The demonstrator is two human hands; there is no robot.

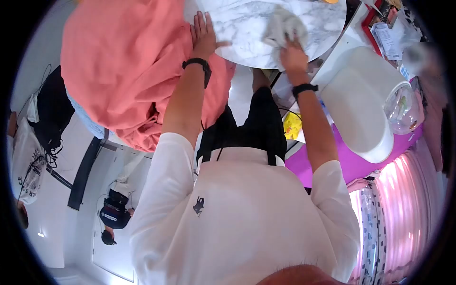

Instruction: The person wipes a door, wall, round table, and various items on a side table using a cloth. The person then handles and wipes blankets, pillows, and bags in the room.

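Observation:
A round marble-patterned table (242, 35) spans the top middle of the view. My left hand (204, 37) lies with fingers spread at the table's left edge, beside a large coral cloth (123, 61). On the right part of the tabletop, my right hand (293, 53) presses on a crumpled whitish cloth (280, 29), its fingers against the cloth's lower part. A dark band is on each wrist.
Right of the table are a white rounded container (356, 104), a clear round bowl (403, 109), a red tray (373, 28) and a purple surface (304, 164). A yellow packet (292, 125) lies below. Another person (114, 213) is at the lower left.

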